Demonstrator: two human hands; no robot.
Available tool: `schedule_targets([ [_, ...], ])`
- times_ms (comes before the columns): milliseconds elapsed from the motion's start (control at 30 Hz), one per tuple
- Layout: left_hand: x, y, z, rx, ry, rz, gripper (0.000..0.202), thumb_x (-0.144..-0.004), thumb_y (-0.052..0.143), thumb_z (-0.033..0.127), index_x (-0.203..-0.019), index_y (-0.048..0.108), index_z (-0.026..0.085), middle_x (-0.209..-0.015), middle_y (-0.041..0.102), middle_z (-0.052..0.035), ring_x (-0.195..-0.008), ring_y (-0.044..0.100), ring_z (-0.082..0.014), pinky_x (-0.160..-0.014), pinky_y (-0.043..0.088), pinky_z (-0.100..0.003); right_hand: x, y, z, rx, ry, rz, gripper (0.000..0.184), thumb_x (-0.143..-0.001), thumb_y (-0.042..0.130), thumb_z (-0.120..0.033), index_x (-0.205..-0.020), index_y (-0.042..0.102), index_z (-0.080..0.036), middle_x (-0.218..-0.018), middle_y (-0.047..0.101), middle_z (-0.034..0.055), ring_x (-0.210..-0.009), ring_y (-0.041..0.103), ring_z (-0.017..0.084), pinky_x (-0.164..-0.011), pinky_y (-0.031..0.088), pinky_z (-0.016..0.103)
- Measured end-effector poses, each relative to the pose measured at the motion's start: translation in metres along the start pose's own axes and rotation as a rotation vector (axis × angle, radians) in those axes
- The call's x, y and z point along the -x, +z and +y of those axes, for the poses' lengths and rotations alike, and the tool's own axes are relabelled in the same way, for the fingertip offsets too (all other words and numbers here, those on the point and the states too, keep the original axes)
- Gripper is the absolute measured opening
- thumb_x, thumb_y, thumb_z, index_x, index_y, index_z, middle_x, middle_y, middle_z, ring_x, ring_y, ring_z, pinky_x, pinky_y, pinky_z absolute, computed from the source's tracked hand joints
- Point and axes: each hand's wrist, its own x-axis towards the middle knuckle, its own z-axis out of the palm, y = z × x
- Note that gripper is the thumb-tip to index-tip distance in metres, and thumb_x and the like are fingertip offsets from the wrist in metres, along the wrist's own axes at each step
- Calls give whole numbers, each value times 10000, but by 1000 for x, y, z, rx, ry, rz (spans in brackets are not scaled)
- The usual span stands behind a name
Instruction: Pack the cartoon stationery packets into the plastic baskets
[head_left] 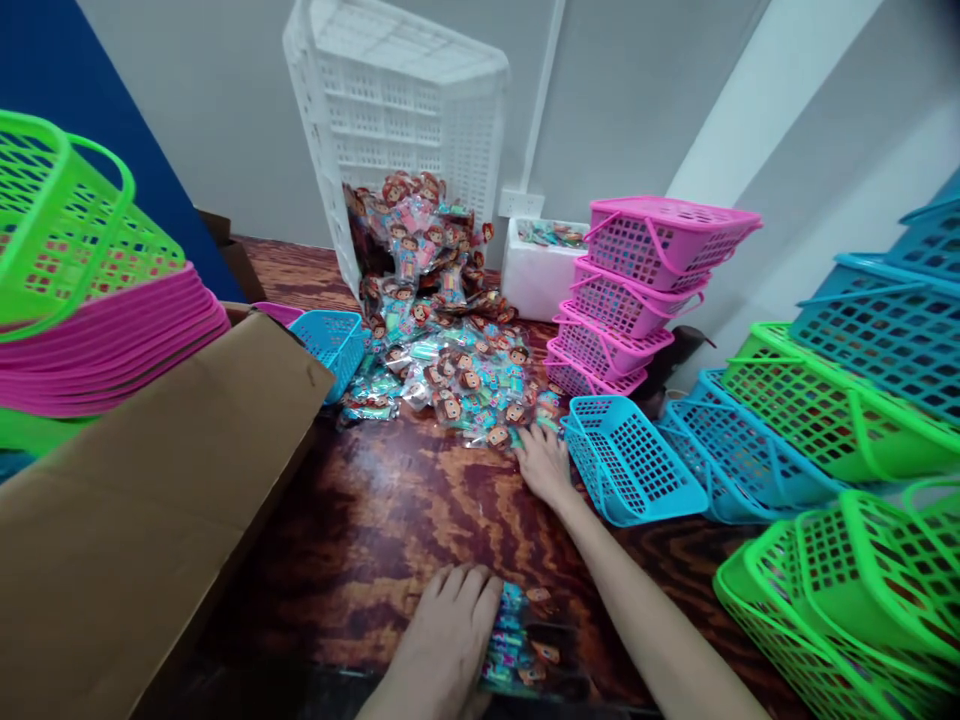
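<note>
Near the front edge of the table, my left hand [454, 625] is closed on several doll-printed plastic packets [514, 640], which stick out to the right of its fingers. My right hand [544, 460] reaches forward to the near right edge of a loose pile of similar packets [465, 375]. Its fingers are slightly spread over the packets there, with the fingertips partly lost among them. Just right of that hand stands a blue basket [630, 460] with nothing visible inside. The pile spills from a white crate [397, 100] tipped on its side.
A cardboard box [172, 500] takes up the left side, beside stacked pink baskets [112, 350] and a green one [67, 220]. Pink baskets [637, 270] are stacked behind the blue one. Filled green baskets [862, 590] crowd the right. A white foam box [536, 270] stands behind.
</note>
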Motion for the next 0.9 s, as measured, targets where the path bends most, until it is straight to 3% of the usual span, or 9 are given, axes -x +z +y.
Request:
schedule_targets([
  [133,-2,1,1,35,-25,-25,745,-715,692,361,-1399,466,167,-1341,547,-136,-1204,483,-316,-1097,328,-454,49,3,-14,-47,-231,-44,446,-976,451,-217,-1416,491,-277,-1508,452,62,-1357,366,271,-1070,346,438],
  [233,0,-2,2,64,-14,-24,729,-730,674,323,-1403,450,158,-1336,540,-122,-1199,472,-304,-1105,320,-454,75,-1,-14,-156,-356,-30,427,-972,418,-172,-1378,524,-250,-1473,486,57,-1292,425,230,-1065,367,387],
  [333,4,-6,3,105,-12,10,673,-755,652,285,-1388,456,171,-1319,541,-96,-1195,459,-289,-1099,325,-433,69,-9,-10,-180,-258,30,432,-965,423,-170,-1390,494,-203,-1350,568,94,-1222,466,237,-1040,378,391],
  [433,8,-7,5,132,-21,47,620,-766,639,254,-1361,477,192,-1297,546,-80,-1163,464,-277,-1083,334,-422,51,-11,-11,-80,-115,-15,437,-924,533,-227,-1357,512,-170,-1253,594,132,-1149,482,285,-955,391,409],
  [667,10,-6,7,158,-16,74,629,-771,640,240,-1372,458,194,-1322,529,-69,-1223,425,-268,-1125,283,-408,41,-18,4,-110,-117,-174,94,-842,610,-236,-885,672,-180,-878,613,28,-866,552,185,-766,389,278],
  [800,9,-7,6,165,-6,57,645,-767,629,233,-1384,449,181,-1323,525,-79,-1212,430,-274,-1125,277,-421,55,-43,15,-86,-278,-100,233,-829,552,-70,-830,723,-228,-1119,635,54,-1124,511,226,-929,385,359],
  [900,10,-5,5,168,-8,62,629,-770,611,220,-1379,457,190,-1322,525,-74,-1202,433,-273,-1115,284,-416,63,-61,12,14,-462,44,323,-790,524,12,-785,742,-226,-1390,549,75,-1362,342,306,-1070,292,514],
])
